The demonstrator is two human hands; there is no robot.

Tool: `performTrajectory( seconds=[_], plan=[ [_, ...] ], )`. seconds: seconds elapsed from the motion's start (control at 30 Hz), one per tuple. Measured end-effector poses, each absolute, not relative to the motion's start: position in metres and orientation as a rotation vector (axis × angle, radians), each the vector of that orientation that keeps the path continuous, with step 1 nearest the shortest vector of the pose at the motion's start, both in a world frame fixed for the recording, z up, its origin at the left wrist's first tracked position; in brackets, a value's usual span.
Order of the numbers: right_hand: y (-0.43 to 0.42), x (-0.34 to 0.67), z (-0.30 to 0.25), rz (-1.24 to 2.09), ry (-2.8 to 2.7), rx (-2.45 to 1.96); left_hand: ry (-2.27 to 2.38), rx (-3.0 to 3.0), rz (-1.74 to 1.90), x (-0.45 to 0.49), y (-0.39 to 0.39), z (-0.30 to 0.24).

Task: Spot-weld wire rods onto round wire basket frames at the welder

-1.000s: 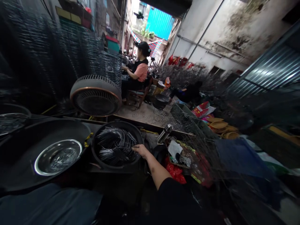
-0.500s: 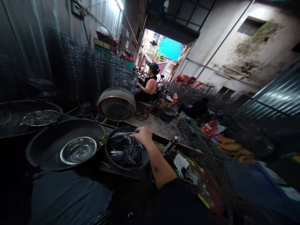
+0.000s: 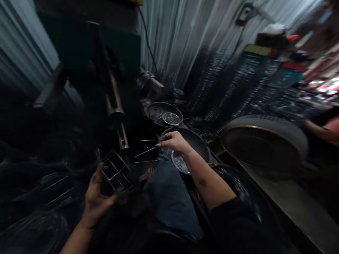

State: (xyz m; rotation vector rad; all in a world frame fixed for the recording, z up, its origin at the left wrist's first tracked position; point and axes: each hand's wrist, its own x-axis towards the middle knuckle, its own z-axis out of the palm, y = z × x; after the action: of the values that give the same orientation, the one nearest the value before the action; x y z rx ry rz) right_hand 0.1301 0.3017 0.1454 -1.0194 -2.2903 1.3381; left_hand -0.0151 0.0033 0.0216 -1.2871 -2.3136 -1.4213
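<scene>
My left hand [image 3: 96, 199] is closed on the edge of a small metal wire frame [image 3: 118, 169], which has crossing bars and sits low beside a dark machine. My right hand [image 3: 176, 141] pinches thin metal rods [image 3: 145, 152] that point left toward the machine. Just above the wire frame is the machine's brass-coloured post [image 3: 122, 135]. Below my right hand, a blue-grey cloth [image 3: 172, 201] is draped. Motion blur and darkness hide the fingertips of my left hand in part.
Behind my right forearm stand a dark basin [image 3: 196, 135] and a metal bowl [image 3: 178, 162]. Farther back is another pan [image 3: 155, 113]. A round fan [image 3: 265, 144] is at right, with stacked wire racks [image 3: 212, 81] along the corrugated wall. Another person's arm [image 3: 317, 130] shows at the right edge.
The view has swung left to the machine. My right hand has left the tub of wires and now holds thin rods out to the left. My left hand with the wire frame has come into view.
</scene>
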Motion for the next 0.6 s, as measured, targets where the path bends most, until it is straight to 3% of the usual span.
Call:
performTrajectory(
  seconds=[0.2,0.6],
  plan=[
    [0.302,0.089,0.128,1.747,-2.141,-1.036,-2.307,-1.324,-1.418,-0.026,0.022,0.019],
    [0.310,0.065,0.124,1.790,-2.175,-1.007,-2.219,-1.393,-1.410,-0.048,0.040,0.029]
  ],
)
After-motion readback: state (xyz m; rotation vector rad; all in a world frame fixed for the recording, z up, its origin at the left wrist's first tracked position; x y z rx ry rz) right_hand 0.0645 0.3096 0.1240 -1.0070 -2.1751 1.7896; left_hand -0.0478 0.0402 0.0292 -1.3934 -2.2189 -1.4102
